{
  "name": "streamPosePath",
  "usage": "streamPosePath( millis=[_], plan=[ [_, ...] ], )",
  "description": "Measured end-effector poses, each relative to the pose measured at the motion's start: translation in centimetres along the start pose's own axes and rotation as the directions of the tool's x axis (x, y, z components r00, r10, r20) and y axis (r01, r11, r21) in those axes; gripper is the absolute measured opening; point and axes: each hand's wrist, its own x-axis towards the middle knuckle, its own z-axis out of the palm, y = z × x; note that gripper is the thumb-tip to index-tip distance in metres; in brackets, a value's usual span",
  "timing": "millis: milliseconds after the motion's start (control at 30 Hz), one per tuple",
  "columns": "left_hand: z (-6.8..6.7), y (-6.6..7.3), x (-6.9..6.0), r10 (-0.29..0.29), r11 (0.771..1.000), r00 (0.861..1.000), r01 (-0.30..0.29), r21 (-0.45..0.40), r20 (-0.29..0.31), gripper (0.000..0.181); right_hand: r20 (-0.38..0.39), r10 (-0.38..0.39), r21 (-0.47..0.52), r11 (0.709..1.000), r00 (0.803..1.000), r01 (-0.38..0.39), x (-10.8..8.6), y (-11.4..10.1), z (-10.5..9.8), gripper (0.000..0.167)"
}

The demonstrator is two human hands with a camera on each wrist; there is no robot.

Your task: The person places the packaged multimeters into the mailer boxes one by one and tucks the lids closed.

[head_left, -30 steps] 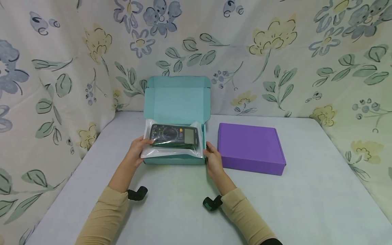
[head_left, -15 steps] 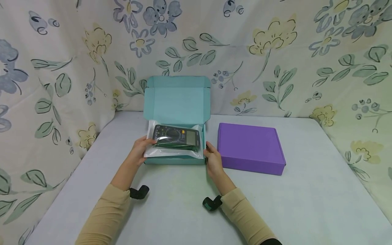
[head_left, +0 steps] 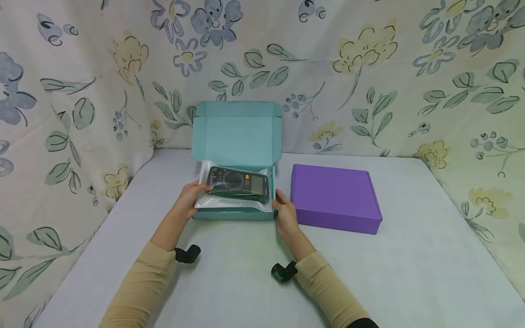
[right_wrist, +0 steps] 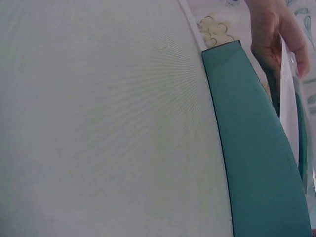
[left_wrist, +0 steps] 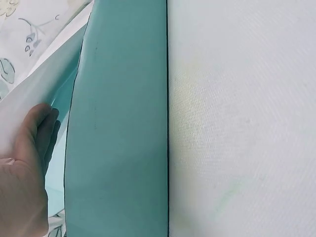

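Note:
A dark digital multimeter [head_left: 234, 180] lies face up in a clear plastic bag [head_left: 229, 203], slanting over the open teal cardboard box [head_left: 234, 214]. My left hand [head_left: 187, 200] pinches the bag's left end, thumb on top and fingers beneath. In the right wrist view, that left hand [right_wrist: 276, 39] holds the bag above the box's far end. The bag's right end dips into the box. My right hand [head_left: 287, 218] holds the box's right side near the front corner; its fingertips are partly hidden.
A closed purple box [head_left: 334, 196] stands just right of my right hand. The teal box's lid [head_left: 237, 136] stands raised at the back. A white-covered table [head_left: 234, 282] lies under everything, with a floral curtain [head_left: 262, 68] behind.
The left hand has shifted slightly right and forward, carrying the bagged multimeter rightward and tilting its left end up over the box. The right hand and both boxes stay put.

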Motion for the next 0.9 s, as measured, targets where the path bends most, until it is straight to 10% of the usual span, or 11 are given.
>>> streamPosePath(
  millis=[900],
  plan=[
    [-0.44, 0.63, 0.2, -0.046, 0.994, 0.999, 0.044, 0.095, 0.015, 0.067, -0.015, 0.018, -0.004, 1.0, 1.0, -0.018, -0.08, -0.09, 0.07, 0.05]
  ],
)
